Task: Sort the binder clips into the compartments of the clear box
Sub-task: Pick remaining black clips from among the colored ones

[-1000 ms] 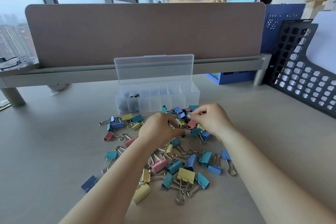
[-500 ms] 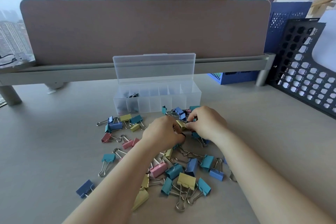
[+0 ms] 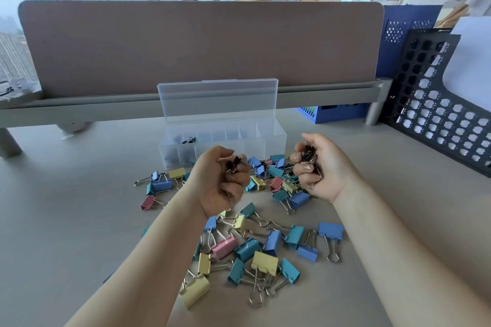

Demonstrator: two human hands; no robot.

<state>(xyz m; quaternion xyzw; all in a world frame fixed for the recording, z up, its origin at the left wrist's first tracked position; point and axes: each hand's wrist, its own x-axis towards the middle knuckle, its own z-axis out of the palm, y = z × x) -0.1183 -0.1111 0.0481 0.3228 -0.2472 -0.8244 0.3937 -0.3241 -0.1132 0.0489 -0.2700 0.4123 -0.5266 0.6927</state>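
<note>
Head view, looking down on the table (image 3: 79, 207).

- Both hands are held up just above the pile. The left hand (image 3: 220, 186) has its fingers (image 3: 239, 180) curled in, clamped on a few small black clips (image 3: 233, 163). The right hand (image 3: 329, 172) has its fingers (image 3: 305, 167) curled round a fuller black bunch (image 3: 308, 152), with wire handles poking out.
- The clear box (image 3: 265, 145) sits just beyond the hands, and its front wall meets the far edge of the pile. Its lid (image 3: 218, 98) stands open and upright.
- Some dark clips (image 3: 189, 139) already lie in a compartment toward the box's left end. The other cells are too frosted to read.
- The coloured clips (image 3: 265, 260) are larger, in blue, teal, yellow and pink. They are spread loose on the table between the person and the box.

Step in hand, as I judge it: the small black ones have been gathered out of the mix and are about to be dropped off. The coloured ones look barely started.

The next move likely calls for bringing each handful over the cell that holds the dark clips. That cell is narrow, so the clips should be released low and a few at a time. The right hand has to cross farther. Tangled wire handles could drag clips into a neighbouring cell.
</note>
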